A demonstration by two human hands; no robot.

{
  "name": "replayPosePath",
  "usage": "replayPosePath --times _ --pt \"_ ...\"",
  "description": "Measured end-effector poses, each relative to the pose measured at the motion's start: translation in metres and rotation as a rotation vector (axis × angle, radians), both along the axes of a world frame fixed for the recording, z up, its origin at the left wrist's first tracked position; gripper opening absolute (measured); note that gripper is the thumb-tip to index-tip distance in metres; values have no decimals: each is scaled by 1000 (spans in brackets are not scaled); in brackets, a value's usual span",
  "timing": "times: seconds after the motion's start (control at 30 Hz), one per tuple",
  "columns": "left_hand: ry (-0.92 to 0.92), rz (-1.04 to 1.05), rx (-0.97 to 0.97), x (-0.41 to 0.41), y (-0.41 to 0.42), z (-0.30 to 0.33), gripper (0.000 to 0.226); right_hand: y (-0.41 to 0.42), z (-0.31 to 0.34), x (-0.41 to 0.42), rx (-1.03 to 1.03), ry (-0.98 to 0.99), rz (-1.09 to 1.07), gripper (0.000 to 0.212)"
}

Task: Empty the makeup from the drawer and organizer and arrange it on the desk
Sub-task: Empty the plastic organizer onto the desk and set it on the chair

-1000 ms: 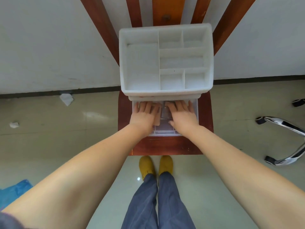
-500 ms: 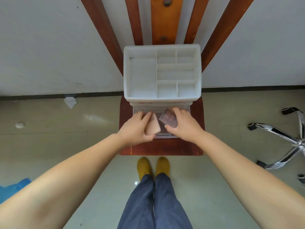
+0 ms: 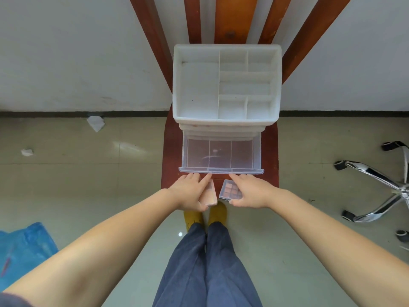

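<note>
A white plastic organizer [image 3: 226, 120] with several bare top compartments stands on a red-brown wooden chair seat [image 3: 171, 156]. Its clear drawer [image 3: 221, 170] is pulled out toward me and holds nothing in its three sections. My left hand [image 3: 188, 192] grips a peach-pink compact [image 3: 209, 196] just in front of the drawer. My right hand [image 3: 250, 192] grips a clear eyeshadow palette [image 3: 231, 191] with brown and pink pans, beside the compact.
The chair's slatted back [image 3: 230, 18] rises against a white wall. A chrome swivel-chair base [image 3: 380, 182] stands on the tiled floor at right. Crumpled paper [image 3: 95, 122] lies at left, a blue bag [image 3: 22, 249] at lower left. My legs and yellow shoes [image 3: 205, 214] are below the seat.
Both hands have drawn back out of the drawer toward me, each lifting an item out. The drawer's sections now show bare.
</note>
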State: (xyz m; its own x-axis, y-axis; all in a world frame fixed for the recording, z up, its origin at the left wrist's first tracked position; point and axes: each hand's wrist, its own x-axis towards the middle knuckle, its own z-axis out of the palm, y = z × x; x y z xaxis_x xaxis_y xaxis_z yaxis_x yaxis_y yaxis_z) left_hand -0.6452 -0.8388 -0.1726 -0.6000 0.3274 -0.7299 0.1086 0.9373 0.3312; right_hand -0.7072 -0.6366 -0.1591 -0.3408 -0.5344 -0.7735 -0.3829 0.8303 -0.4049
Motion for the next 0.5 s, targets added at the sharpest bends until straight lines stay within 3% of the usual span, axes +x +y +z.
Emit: replayPosePath --times 0.23,0.5 --pt "56 209 -3 -35 -6 7 112 -12 3 -36 -57 136 -117 95" --pt "93 166 -99 -84 -22 7 113 -29 -4 -77 -14 192 -136 96"
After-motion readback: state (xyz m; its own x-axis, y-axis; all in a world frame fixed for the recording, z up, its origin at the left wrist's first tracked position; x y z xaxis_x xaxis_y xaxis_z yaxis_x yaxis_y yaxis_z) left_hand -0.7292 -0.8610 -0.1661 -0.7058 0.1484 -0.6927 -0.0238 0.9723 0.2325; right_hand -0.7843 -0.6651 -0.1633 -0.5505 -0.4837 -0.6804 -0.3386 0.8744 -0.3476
